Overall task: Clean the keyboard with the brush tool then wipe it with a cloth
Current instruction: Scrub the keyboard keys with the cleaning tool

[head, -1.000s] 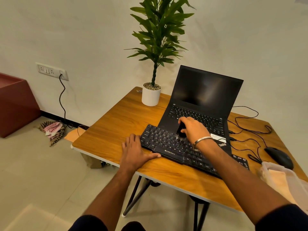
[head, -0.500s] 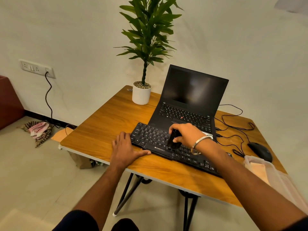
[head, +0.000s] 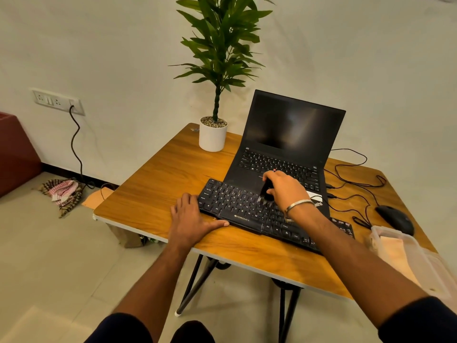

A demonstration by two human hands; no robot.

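A person's right hand point(head: 284, 188) grips a small black brush tool point(head: 266, 193), fingers curled round its body, bristles down on the middle rows of the black keyboard point(head: 237, 209) that lies across the front of the wooden table point(head: 153, 191), its far edge against an open laptop point(head: 289, 142). The left hand point(head: 190, 219) rests flat beside the keyboard's left end, fingers straight and close together on the wood, thumb stretched along the keyboard's near edge as a brace. The brushing step appears to be under way; done well, it calls for short strokes along each row with the bristles angled into the gaps between keys, light enough not to depress them, while the flat hand stops the board from sliding toward the laptop. The keys beyond the brushing fingers, toward the right end, look like the stretch left to cover. The bristles are blurred, so whether they sit between keys or on the caps cannot be told. The forearm hides part of the keyboard's right half. At the right edge a clear plastic container point(head: 408, 256) holds something pale, possibly the cloth, though it is too smeared to be sure.
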